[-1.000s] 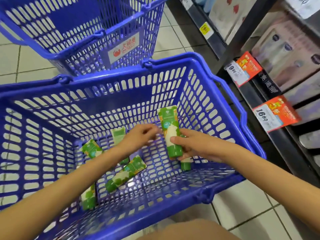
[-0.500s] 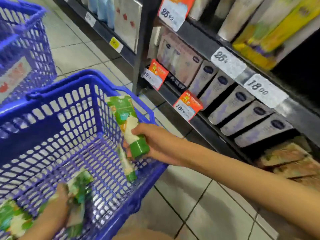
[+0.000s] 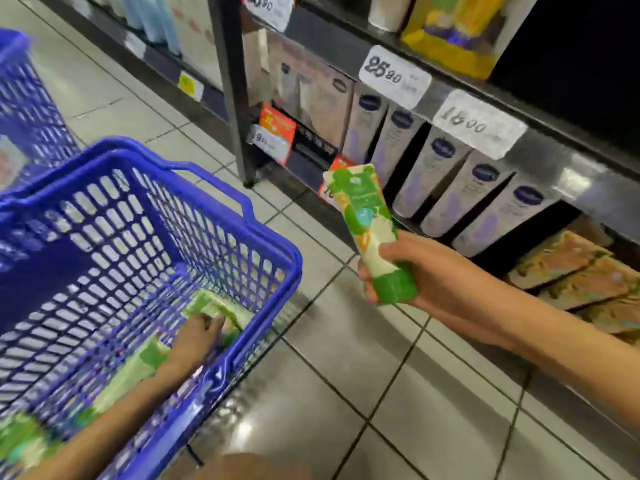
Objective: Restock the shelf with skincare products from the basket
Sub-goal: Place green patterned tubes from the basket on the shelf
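My right hand [image 3: 426, 275] grips a green-and-white skincare tube [image 3: 372, 223] by its green cap end, held upright over the tiled floor between the blue basket [image 3: 270, 244] and the shelf [image 3: 540, 157]. My left hand [image 3: 197, 336] is down inside the basket, its fingers on another green tube [image 3: 214, 308] at the basket's right corner; the image is blurred there. More green tubes [image 3: 128, 372] lie on the basket floor beside my left forearm.
The lower shelf holds leaning white-and-lilac tubes [image 3: 443, 174] and flat patterned packs [image 3: 581, 275]. Price tags [image 3: 479, 123] hang from the shelf edge. A second blue basket [image 3: 24, 109] stands at far left. A black shelf post [image 3: 230, 88] rises beside the basket.
My right hand has carried the tube out of the basket and rightward toward the shelf. My left hand has shifted to a tube in the basket's right corner. The view has swung right.
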### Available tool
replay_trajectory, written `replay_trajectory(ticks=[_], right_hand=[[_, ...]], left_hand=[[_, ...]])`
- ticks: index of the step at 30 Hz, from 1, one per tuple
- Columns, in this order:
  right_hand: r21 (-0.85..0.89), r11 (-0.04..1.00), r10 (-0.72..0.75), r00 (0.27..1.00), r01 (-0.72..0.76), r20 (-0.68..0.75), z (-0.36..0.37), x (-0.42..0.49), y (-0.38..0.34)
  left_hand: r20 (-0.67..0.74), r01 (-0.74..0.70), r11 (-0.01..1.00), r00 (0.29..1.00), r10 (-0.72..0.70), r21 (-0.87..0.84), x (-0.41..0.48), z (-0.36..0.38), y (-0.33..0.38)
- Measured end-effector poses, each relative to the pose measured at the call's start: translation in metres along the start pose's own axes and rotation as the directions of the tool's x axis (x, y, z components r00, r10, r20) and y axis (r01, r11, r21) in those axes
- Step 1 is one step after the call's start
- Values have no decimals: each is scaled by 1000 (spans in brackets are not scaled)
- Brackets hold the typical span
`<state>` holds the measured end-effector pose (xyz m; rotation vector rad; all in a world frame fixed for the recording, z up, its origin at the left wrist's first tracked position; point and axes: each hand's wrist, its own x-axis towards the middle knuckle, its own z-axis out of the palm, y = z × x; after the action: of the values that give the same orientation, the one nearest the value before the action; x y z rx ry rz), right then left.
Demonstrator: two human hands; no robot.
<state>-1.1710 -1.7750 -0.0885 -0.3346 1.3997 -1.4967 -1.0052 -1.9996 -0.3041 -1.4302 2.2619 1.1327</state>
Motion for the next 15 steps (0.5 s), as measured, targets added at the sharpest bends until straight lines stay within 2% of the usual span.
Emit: replay_trajectory(ticks=[1,6,10,12,15], right_hand=[[10,1000,-5,1000,4,15,2,2,0],[7,1000,8,996,-9,90,24,21,-1],[-23,1000,16,991,-13,132,39,40,-1],[-17,1000,-2,989,5,147,46,47,1],[42,999,-10,987,3,159,53,52,2]], left_hand=[[-38,14,999,999,-15,-37,1,-4,1],[-55,158,980,985,-166,-118,2,1,14],[-5,220,939,973,-229,-266,-3,7,16],[-44,234,884,960,-275,-405,0,10,15],[-4,261,740,942,-335,-621,-1,6,12]])
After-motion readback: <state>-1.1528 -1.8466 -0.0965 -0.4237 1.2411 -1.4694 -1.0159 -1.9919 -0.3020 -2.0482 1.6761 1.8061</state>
